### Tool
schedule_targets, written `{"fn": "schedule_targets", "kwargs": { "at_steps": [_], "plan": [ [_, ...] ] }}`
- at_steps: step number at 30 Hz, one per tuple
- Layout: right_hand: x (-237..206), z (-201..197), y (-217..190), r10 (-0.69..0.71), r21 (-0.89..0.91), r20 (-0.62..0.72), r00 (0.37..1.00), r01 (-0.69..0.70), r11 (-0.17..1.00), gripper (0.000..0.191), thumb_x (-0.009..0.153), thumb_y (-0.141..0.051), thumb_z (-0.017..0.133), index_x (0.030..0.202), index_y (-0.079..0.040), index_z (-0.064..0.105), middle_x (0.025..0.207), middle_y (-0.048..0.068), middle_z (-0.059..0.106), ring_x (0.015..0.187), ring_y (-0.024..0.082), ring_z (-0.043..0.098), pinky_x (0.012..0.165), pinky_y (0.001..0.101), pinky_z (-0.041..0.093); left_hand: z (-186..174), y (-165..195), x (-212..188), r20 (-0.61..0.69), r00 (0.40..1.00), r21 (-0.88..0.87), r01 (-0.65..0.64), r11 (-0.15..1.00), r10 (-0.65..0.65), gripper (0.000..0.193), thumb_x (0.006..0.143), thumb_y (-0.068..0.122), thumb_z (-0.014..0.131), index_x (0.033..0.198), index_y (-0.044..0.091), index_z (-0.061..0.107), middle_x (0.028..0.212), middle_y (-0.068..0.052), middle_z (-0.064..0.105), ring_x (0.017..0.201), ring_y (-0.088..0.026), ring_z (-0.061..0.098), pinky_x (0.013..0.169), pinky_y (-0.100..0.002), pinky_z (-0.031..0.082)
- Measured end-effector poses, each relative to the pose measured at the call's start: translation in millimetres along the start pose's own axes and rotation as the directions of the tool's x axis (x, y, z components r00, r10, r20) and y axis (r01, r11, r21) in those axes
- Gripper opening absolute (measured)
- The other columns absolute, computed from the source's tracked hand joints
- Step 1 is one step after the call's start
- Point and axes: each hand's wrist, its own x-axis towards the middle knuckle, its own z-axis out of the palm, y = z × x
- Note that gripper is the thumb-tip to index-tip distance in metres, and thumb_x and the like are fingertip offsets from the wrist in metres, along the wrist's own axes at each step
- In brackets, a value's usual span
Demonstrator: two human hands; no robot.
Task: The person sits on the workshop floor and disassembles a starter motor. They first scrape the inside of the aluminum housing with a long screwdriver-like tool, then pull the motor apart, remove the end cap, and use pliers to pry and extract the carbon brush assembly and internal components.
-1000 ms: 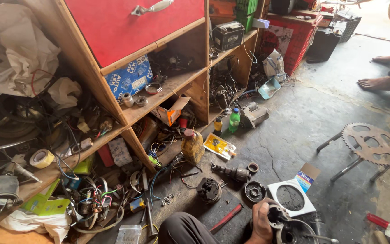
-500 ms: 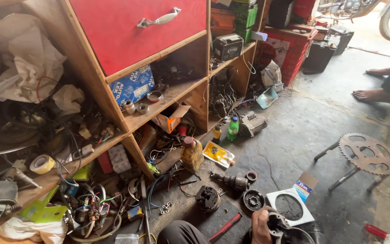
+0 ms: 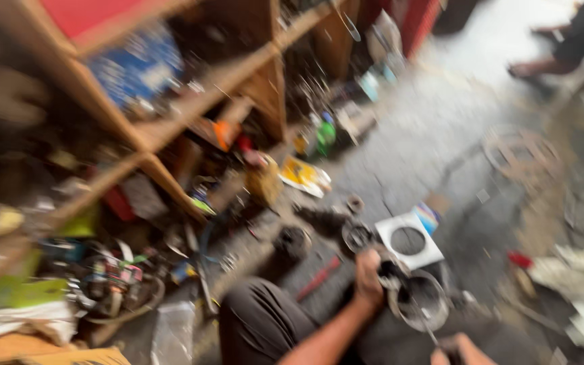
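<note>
1. The left hand wraps its fingers around the top of a dark metal machine part that sits on the concrete floor, near the bottom middle of the view.
2. That part ends in one round, ring-like housing whose opening faces up towards the camera; its long axis seems to run from the left hand down and right towards the right hand, though motion blur leaves this uncertain.
3. The right hand is cut off by the bottom edge. It looks closed on a thin rod-like tool that rises towards the housing, but I cannot tell how tight the fingers are.
4. Just above the part lies one white square box with a round hole, and beside it one dark round metal piece.
5. One red-handled tool lies on the floor left of the left hand, pointing up and right.
6. A dark-trousered knee fills the lower middle.
7. The wooden shelves on the left hold clutter too smeared to count or name.
8. Another person's foot shows at the top right, partly cut off.
</note>
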Motion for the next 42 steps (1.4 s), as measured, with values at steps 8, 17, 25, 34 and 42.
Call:
{"fn": "schedule_targets", "kwargs": {
  "at_steps": [8, 17, 25, 34, 42],
  "plan": [
    [-34.6, -57.7, -38.8, -0.142, 0.097, 0.140, 0.980, 0.129, 0.987, 0.012, 0.083, -0.006, 0.071, 0.094, -0.002, 0.072, 0.071, 0.006, 0.077, 0.068, 0.010, 0.072, 0.064, 0.0276, 0.058, 2.1, -20.6, -2.4, 0.190, 0.976, -0.161, 0.135, 0.978, -0.103, 0.037, 0.107, 0.033, 0.045, 0.107, 0.004, 0.068, 0.106, -0.013, 0.073, 0.103, -0.026, 0.066, 0.094, -0.042, 0.050],
    [-19.2, -148.9, 52.7, -0.190, 0.869, 0.085, 0.978, 0.020, 0.494, 0.014, 0.093, -0.002, 0.060, 0.101, 0.007, 0.068, 0.092, 0.029, 0.070, 0.072, 0.033, 0.066, 0.068, 0.0452, 0.053, -99.7, 47.8, 93.5, 0.602, 0.638, 0.095, 0.539, 0.837, -0.479, 0.056, 0.084, 0.027, 0.071, 0.136, 0.007, 0.061, 0.133, -0.008, 0.066, 0.128, -0.022, 0.058, 0.110, -0.035, 0.042],
    [35.9, -127.1, 159.4, 0.232, 0.838, -0.093, 0.968, -0.050, 0.544, 0.003, 0.111, -0.006, 0.060, 0.109, -0.003, 0.061, 0.111, 0.018, 0.069, 0.101, 0.034, 0.067, 0.088, 0.0485, 0.056, -61.7, 59.4, 52.7, 0.737, 0.530, 0.533, -0.075, 0.843, -0.419, 0.123, 0.045, 0.037, 0.102, 0.147, 0.007, 0.040, 0.163, -0.024, 0.022, 0.147, -0.047, 0.019, 0.119, -0.054, 0.017],
    [75.6, -14.7, 131.6, -0.112, 0.085, -0.218, 0.969, 0.133, 0.987, 0.025, 0.101, -0.010, 0.071, 0.122, 0.002, 0.070, 0.113, 0.012, 0.073, 0.106, 0.019, 0.069, 0.097, 0.0307, 0.053, -48.6, 52.4, 35.6, 0.535, 0.818, 0.280, 0.065, 0.958, -0.212, 0.098, 0.058, 0.030, 0.093, 0.143, 0.004, 0.051, 0.147, -0.019, 0.055, 0.140, -0.040, 0.049, 0.122, -0.048, 0.036],
    [59.4, -19.2, 117.4, -0.128, -0.074, -0.295, 0.947, 0.111, 0.991, 0.020, 0.102, -0.012, 0.073, 0.118, 0.000, 0.073, 0.108, 0.018, 0.075, 0.100, 0.024, 0.071, 0.092, 0.0349, 0.054, -35.7, 71.9, 42.7, 0.455, 0.797, 0.064, 0.414, 0.908, -0.396, 0.068, 0.067, 0.028, 0.087, 0.128, 0.005, 0.069, 0.121, -0.008, 0.075, 0.113, -0.017, 0.072, 0.102, -0.034, 0.057]
  ]
}}
